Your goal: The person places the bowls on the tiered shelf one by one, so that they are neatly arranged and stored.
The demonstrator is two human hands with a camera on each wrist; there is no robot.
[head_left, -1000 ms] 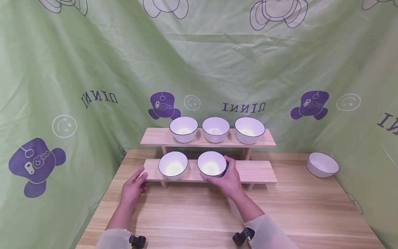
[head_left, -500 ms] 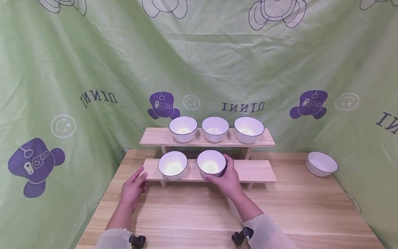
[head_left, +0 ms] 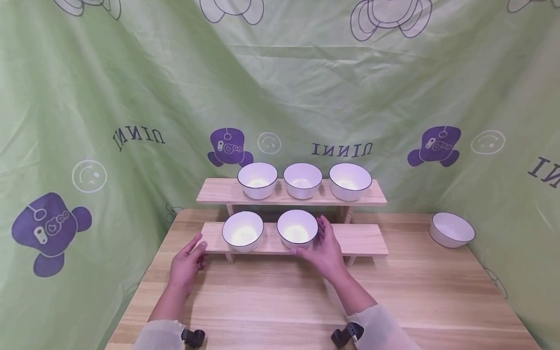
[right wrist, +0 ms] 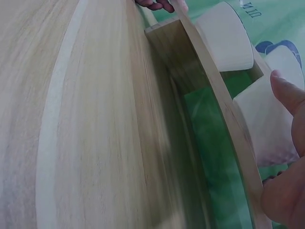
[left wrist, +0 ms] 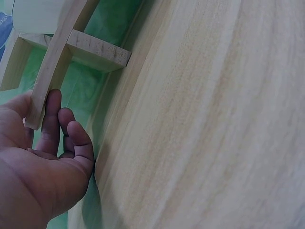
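My left hand (head_left: 187, 265) pinches the left end of the lower wooden shelf (head_left: 358, 239), thumb above and fingers beneath, as the left wrist view also shows. Beside a white dark-rimmed bowl (head_left: 297, 228) on that shelf is my right hand (head_left: 325, 253). Its fingers are spread loosely around the bowl's right side, with the thumb (right wrist: 286, 90) overlapping the bowl wall in the right wrist view. Another such bowl (head_left: 243, 231) stands upright to its left on the same shelf.
Behind, a higher wooden shelf (head_left: 218, 190) carries three matching bowls, among them a middle one (head_left: 303, 181). One more bowl (head_left: 451, 230) sits at the back right of the wooden table (head_left: 262, 301). A green printed curtain (head_left: 280, 87) hangs behind and at both sides.
My right hand has loosened from the bowl and shifted slightly right, its fingers parting from the rim. The bowl stays in place on the shelf. My left hand has not moved.
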